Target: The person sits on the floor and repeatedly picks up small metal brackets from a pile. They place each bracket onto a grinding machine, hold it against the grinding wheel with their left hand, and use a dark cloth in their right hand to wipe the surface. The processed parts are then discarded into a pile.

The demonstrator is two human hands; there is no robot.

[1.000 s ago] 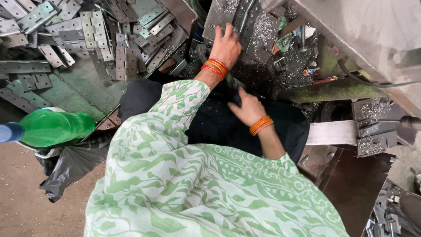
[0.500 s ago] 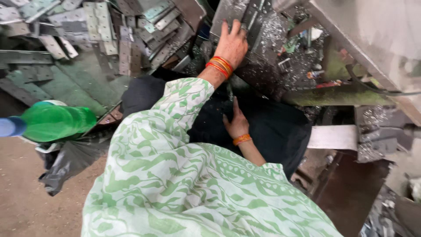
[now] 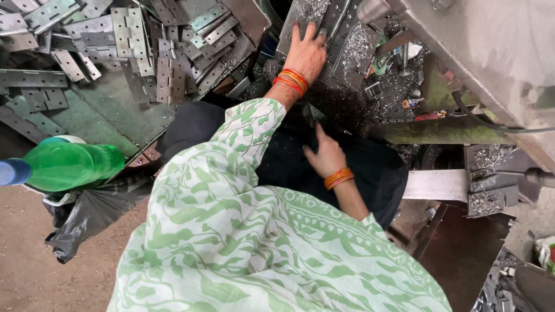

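Left grip: left hand (image 3: 306,53) lies flat, fingers spread, pressing a grey plate (image 3: 300,17) on the machine bed; nothing clasped.
Right grip: right hand (image 3: 326,156) half open over black cloth (image 3: 370,167), holding nothing.
Around: hinge pile (image 3: 115,40) left, green bottle (image 3: 69,164) near.
Edges: machine body (image 3: 491,52) crowds the right side.
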